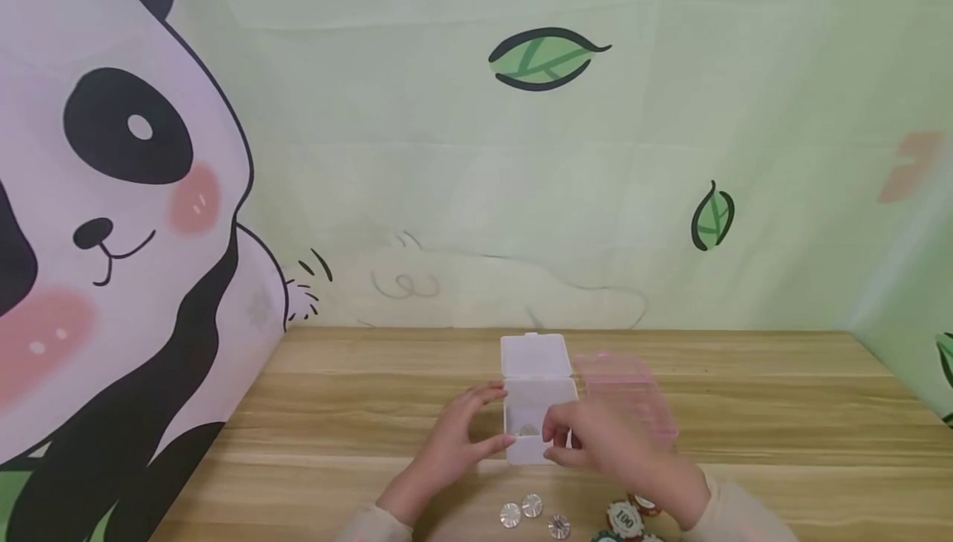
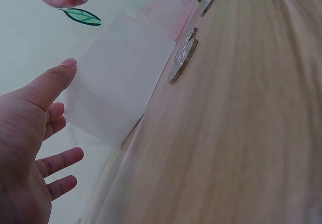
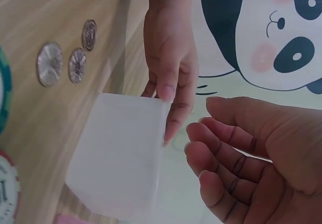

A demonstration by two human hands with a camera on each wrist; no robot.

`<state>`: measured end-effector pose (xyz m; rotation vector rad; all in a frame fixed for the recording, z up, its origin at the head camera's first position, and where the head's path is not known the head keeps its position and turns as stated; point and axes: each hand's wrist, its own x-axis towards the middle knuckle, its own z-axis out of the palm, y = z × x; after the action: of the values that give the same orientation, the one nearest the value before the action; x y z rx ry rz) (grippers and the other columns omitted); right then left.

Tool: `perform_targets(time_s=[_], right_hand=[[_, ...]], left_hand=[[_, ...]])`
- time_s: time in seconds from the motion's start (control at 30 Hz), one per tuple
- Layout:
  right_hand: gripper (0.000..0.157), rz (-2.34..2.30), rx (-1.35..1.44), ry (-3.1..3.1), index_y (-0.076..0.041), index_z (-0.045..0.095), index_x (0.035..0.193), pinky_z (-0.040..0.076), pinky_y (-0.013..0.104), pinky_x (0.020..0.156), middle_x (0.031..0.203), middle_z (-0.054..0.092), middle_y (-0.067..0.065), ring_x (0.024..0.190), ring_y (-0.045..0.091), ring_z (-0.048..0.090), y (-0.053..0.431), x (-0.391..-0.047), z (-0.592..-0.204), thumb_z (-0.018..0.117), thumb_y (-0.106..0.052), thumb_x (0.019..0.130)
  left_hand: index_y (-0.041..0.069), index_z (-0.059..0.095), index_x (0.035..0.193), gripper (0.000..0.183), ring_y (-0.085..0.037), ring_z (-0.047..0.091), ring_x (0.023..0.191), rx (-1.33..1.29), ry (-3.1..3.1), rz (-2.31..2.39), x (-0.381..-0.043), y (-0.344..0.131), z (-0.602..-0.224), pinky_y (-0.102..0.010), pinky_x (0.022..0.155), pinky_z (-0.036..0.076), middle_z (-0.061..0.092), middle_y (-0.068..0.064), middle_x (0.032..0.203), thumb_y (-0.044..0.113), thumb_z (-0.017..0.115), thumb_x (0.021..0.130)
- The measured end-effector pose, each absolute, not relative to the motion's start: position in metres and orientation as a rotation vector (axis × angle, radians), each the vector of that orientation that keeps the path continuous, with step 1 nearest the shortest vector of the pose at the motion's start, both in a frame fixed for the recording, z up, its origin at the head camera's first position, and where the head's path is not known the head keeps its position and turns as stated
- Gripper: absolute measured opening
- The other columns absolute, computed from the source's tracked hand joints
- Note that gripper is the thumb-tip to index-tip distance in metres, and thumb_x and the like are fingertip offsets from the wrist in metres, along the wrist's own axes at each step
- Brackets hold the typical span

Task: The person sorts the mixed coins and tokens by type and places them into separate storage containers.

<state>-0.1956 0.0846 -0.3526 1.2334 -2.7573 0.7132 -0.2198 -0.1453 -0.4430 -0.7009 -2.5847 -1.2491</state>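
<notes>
A white translucent plastic box [image 1: 532,401] stands on the table with its hinged lid [image 1: 534,357] swung back. Inside, near its front wall, lies a silvery coin [image 1: 529,429]. My left hand [image 1: 467,428] is at the box's left side, thumb at the front corner and fingers spread along the edge. Over the front right of the box is my right hand [image 1: 596,434]; in the right wrist view its loosely bent fingers [image 3: 211,183] hold nothing. Three silvery coins, one of them this near coin [image 1: 510,515], lie on the table in front of the box.
A pink translucent box [image 1: 633,397] stands to the right of the white one, partly behind my right hand. Several poker chips [image 1: 624,519] lie at the front right, under my right forearm. A printed panda cloth [image 1: 417,153] hangs behind the wooden table [image 1: 357,410].
</notes>
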Motion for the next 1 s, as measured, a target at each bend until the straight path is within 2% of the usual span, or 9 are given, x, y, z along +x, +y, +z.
perform_targets(time_s=[0.27,0.57,1.0], right_hand=[[0.01,0.721,1.244,-2.826,-0.014,0.064,0.081,0.04,0.012,0.053,0.069,0.062,-0.013,0.059,-0.009,0.043,0.09,-0.185,-0.369,0.073,-0.016,0.082],[0.009,0.702,1.314,-2.813,-0.015,0.065,0.08,0.042,0.013,0.058,0.07,0.062,-0.015,0.064,-0.006,0.049,0.093,-0.18,-0.384,0.074,-0.015,0.08],[0.009,0.77,1.317,-2.977,-0.019,0.066,0.077,0.043,0.013,0.058,0.071,0.059,-0.019,0.063,-0.007,0.047,0.094,-0.174,-0.397,0.074,-0.016,0.08]], left_hand=[[0.013,0.055,0.132,0.058,-0.031,0.044,0.135,-0.7,-2.586,-1.249,-0.219,-0.146,-0.443,-0.06,0.11,0.031,0.051,-0.007,0.144,0.035,0.074,0.082],[0.012,0.055,0.131,0.057,-0.03,0.045,0.134,-0.708,-2.578,-1.238,-0.218,-0.145,-0.441,-0.058,0.11,0.032,0.052,-0.005,0.143,0.033,0.074,0.082],[0.011,0.054,0.133,0.059,-0.03,0.044,0.136,-0.707,-2.585,-1.25,-0.219,-0.145,-0.442,-0.059,0.111,0.03,0.05,-0.006,0.145,0.035,0.073,0.082]])
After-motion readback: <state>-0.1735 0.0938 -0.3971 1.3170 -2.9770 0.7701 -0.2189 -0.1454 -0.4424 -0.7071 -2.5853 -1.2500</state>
